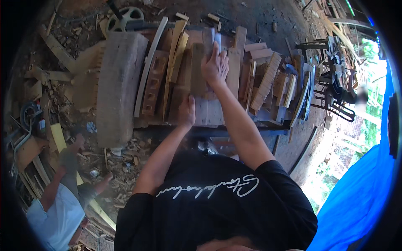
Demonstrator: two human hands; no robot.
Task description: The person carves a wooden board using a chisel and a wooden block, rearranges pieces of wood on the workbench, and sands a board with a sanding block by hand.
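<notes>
My left hand [187,111] is at the near end of a short brown wooden board [198,69]. Its thumb points up along the board's end, and its other fingers are mostly hidden, closed around the wood. Farther off, my right hand [215,69] is beside the same board, fingers curled and one stretched forward. Just beyond its fingers a greyish flat piece [208,37] shows, blurred; what it is I cannot make out. Both hands are above a wooden worktop [214,113] of planks.
A thick timber beam [119,83] lies left, near a curved pale strip [150,67] and a block with square holes [154,83]. Stacked wood pieces [266,83] stand right. Another person [60,213] is at lower left. A blue tarp [356,184] hangs at right; scraps litter the floor.
</notes>
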